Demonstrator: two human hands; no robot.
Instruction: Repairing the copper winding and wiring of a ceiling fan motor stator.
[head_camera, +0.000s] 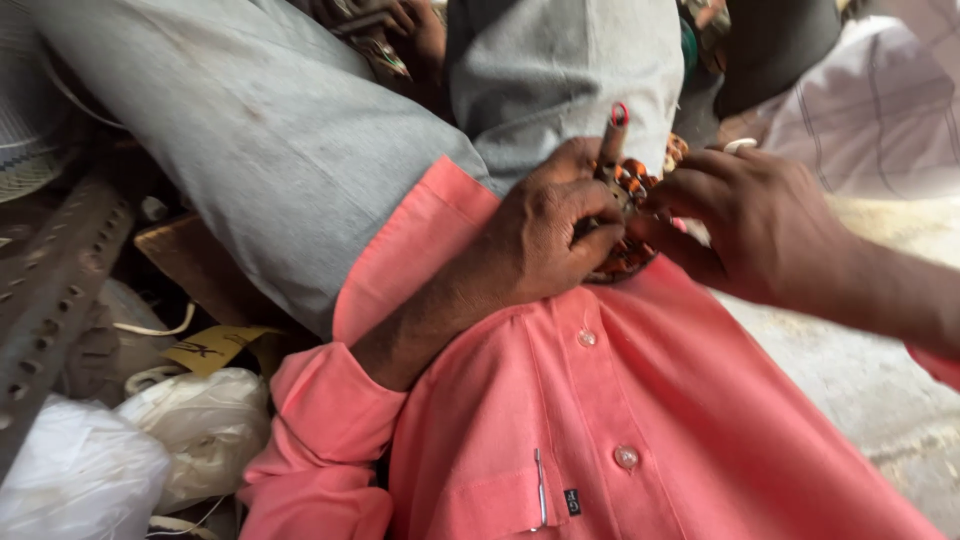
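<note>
While it rests against the grey-trousered knee (560, 70) above the pink shirt (640, 400), a small copper-wound motor part (628, 215) is gripped by the left hand (545, 235), fingers curled; the right hand (745, 215) pinches its edge.

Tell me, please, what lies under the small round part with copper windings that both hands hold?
Beneath the wound part lies the salmon shirt. The left hand and right hand cover most of the part, so its underside cannot be seen.
</note>
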